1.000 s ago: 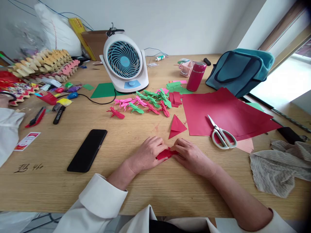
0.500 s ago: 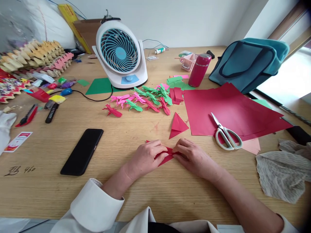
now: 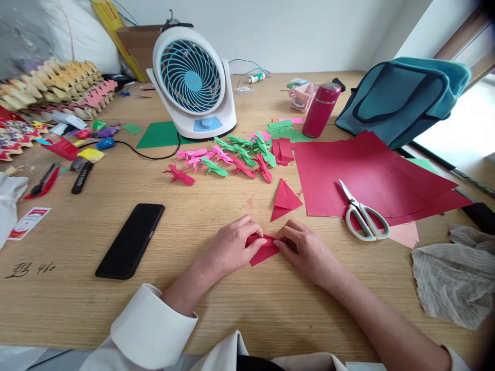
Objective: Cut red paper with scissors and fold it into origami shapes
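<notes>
At the left hand (image 3: 234,242), red paper (image 3: 265,254) lies folded.

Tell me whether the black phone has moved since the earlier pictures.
No. Judged against the number 460 written on the table, the black phone lies in the same place; the camera's view has shifted.

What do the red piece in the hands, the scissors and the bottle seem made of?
The red piece: matte paper, judging by its thin edges and flat folds. The scissors: silvery blades, so probably steel; smooth pale handles, likely plastic. The bottle: its sheen suggests painted metal, possibly plastic.
</notes>
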The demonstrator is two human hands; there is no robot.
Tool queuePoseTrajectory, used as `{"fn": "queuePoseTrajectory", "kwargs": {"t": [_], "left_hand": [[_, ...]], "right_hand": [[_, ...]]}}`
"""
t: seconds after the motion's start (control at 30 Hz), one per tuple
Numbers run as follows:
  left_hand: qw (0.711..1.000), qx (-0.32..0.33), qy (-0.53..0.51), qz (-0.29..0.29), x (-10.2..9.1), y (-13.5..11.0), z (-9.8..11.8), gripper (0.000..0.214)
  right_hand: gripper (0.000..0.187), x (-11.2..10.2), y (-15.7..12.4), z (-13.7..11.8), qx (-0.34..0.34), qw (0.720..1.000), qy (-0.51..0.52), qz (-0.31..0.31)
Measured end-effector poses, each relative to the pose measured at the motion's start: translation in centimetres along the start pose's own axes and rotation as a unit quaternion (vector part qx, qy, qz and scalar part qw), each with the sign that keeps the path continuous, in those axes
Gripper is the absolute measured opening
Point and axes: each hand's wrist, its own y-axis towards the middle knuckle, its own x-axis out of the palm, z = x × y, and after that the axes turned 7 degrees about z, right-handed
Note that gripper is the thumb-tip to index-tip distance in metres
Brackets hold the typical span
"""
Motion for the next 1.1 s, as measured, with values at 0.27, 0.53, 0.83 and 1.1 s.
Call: {"fn": "queuePoseTrajectory", "kwargs": {"t": [0.27,0.53,0.83,1.1], "left_hand": [[1.0,-0.009,-0.001,-0.019,-0.2,0.2,0.3,0.016],[1.0,-0.001,0.015,-0.012,0.3,0.1,0.4,0.02],[0.999,0.038,0.023,0.028,-0.2,0.1,0.5,0.02],[0.998,0.06,-0.004,0.021,-1.1,-0.2,0.4,0.005]], "right_hand": [[0.016,0.2,0.0,0.1,0.007,1.0,-0.005,0.01],[0.012,0.1,-0.4,-0.2,-0.008,1.0,0.007,0.013],[0.006,0.1,-0.4,0.0,-0.01,0.992,0.122,0.019],[0.012,0.2,-0.4,0.3,-0.055,0.985,0.156,0.041]]}}
